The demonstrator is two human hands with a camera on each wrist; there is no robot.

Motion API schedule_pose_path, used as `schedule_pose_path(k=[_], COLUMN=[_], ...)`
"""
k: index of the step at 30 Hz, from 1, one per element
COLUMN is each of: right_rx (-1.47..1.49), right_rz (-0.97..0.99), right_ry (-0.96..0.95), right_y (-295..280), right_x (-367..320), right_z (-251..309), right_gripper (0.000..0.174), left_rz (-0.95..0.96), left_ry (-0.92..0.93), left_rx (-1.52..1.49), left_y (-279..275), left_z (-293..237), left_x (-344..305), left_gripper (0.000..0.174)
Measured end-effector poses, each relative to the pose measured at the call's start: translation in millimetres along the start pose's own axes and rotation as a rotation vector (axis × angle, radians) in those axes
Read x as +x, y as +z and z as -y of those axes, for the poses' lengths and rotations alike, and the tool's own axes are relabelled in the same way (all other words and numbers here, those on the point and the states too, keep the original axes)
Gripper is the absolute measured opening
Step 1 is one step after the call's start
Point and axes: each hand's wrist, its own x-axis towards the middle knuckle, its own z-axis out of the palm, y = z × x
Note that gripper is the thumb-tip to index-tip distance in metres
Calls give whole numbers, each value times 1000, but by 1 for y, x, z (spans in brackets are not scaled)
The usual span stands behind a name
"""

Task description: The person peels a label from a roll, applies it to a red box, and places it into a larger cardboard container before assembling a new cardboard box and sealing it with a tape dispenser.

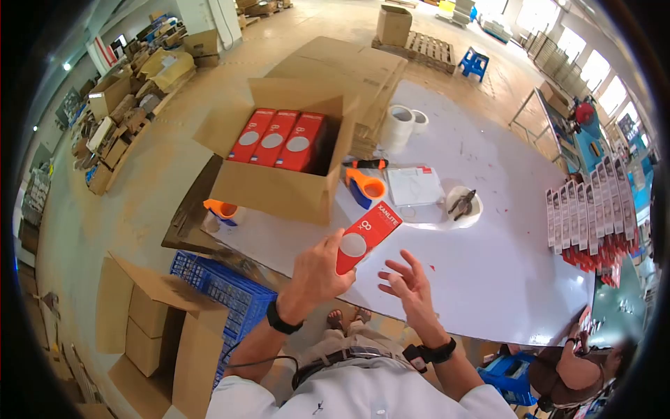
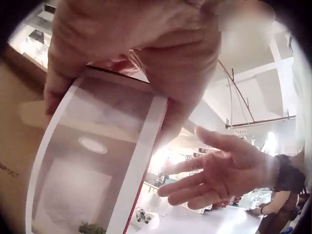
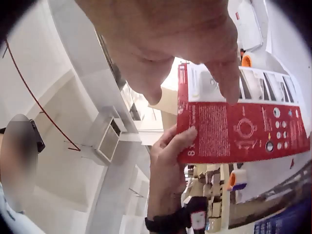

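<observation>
My left hand [image 1: 315, 274] grips a red Xanlite box [image 1: 368, 236] at its lower end, tilted over the near edge of the table. A white circle and "x8" show on its upper face. In the left wrist view, one side of the box [image 2: 92, 156] bears a room photo with white borders. Beside it, my right hand [image 1: 412, 288] is held apart from the box with fingers spread and nothing in them. Ahead, an open carton [image 1: 272, 192] holds three similar red boxes [image 1: 271, 143] standing in a row, with space at its right side.
On the white table [image 1: 502, 202] are orange tape dispensers [image 1: 366, 187], tape rolls [image 1: 398, 126], a white packet [image 1: 417, 185] and a dish with pliers [image 1: 462, 204]. Stacked red-and-white boxes [image 1: 590, 209] stand right. Another open carton [image 1: 167, 335] and a blue crate [image 1: 230, 293] sit lower left.
</observation>
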Motion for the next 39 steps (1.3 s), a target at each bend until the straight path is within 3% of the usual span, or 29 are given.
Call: schedule_pose_path(k=[4,6,9,12,15,17,20,23,24,26,28,30,32,34,36,37,39], right_rx=[137,142,-162,-182,-151,-84,-15,-233,-249,-129,-125,-169,-264,-37,-102,-183,-310], right_rz=[-61,-142,-210,-243,-312,-322,-453,-579,-623,-658,-644,-535,-416,-635,-582,-559,-421], right_ry=[67,107,74,106,-94,-151,-369,-613,-643,-710,-787,-728,-792,-692,-622,-566,-567], right_y=[-11,-35,-85,-109,-117,-148,-141,-215,-222,-211,-285,-320,-279,-91,-63,-10,26], right_x=[3,1,10,14,11,4,-13,-41,-53,-62,-67,-66,-33,33,53,72,103], right_z=[15,26,-3,-24,-17,-2,75,94,102,133,136,158,188,229,234,245,257], right_gripper=[94,104,106,109,105,101,96,74,68,64,62,59,56,67,78,83,87], left_rz=[-151,44,476,424,36,53,134,419,493,543,633,577,509,446,391,360,444], left_ry=[201,283,353,436,656,565,774,738,740,781,740,754,764,780,826,846,818], left_rx=[102,-184,-399,-119,53,275,507,612,639,662,602,505,470,500,440,406,432], left_y=[39,41,47,-15,-101,-151,-166,-170,-170,-175,-176,-168,-162,-161,-161,-160,-162], left_z=[-46,-69,-65,-52,2,21,69,90,105,129,152,169,177,181,185,186,185], left_x=[-16,-22,-25,10,84,129,179,208,221,235,250,249,243,240,242,244,246], left_gripper=[77,76,61,33,7,11,27,50,63,66,73,78,81,83,81,79,80])
